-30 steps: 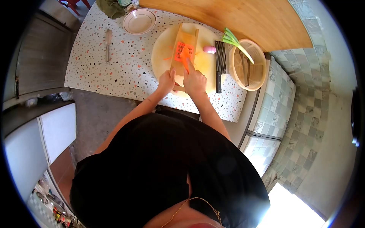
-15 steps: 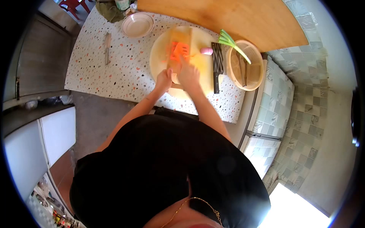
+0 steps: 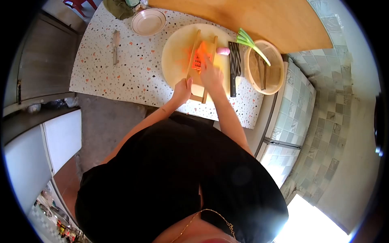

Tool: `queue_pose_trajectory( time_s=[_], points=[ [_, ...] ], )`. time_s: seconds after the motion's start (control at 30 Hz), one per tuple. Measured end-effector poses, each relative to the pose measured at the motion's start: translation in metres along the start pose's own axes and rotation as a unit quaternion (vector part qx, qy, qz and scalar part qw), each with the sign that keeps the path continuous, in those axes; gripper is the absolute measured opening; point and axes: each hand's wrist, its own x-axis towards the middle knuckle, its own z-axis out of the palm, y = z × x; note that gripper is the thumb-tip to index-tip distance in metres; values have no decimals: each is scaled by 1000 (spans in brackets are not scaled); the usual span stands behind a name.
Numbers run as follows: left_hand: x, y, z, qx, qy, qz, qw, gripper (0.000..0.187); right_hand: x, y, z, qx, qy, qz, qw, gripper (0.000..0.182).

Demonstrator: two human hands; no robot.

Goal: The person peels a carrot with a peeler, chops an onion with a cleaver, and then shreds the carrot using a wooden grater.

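A wooden-framed grater (image 3: 194, 50) lies at a slant over the round cutting board (image 3: 172, 50). My left hand (image 3: 182, 93) is closed around the left rail near its lower end. Pressed against the grating surface is an orange piece of carrot (image 3: 203, 49), with the fingers of my right hand (image 3: 212, 77) closed on it. Carrot shreds show around the grating holes, and more orange bits are on the board to the left. A peeled pinkish shallot or small onion (image 3: 223, 51) sits on the board's right side, beside a broad dark-bladed knife (image 3: 234, 60) with a black handle.
To the right stands a round basket (image 3: 279, 81) with long brown utensils inside; a green onion (image 3: 254, 47) lies across its rim. A shallow bowl (image 3: 148, 22) and a small knife (image 3: 115, 47) rest on the speckled table (image 3: 93, 73). A wooden panel (image 3: 259, 20) borders the back.
The grater has shifted right and tilted, and its frame shows more sharply. Both hands have moved slightly right with it, still on the grater and carrot. The camera view has shifted a little.
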Motion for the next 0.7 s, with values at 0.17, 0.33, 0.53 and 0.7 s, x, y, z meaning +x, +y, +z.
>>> queue_pose_trajectory(
  time_s=[0.17, 0.33, 0.53, 0.7],
  points=[
    [-2, 7, -1, -4, 22, -25, 999, 51, 34, 6, -5, 0, 9, -20, 1000, 42],
    [9, 15, -6, -40, -1, -54, 998, 52, -93, -1, -20, 23, -47, -51, 997, 52],
    [-12, 5, 6, -11, 19, -38, 999, 51, 32, -2, -2, -7, 56, -3, 998, 42],
    [3, 11, -5, -4, 17, -30, 999, 51, -77, -10, -40, -5, -70, -13, 997, 43]
  ],
)
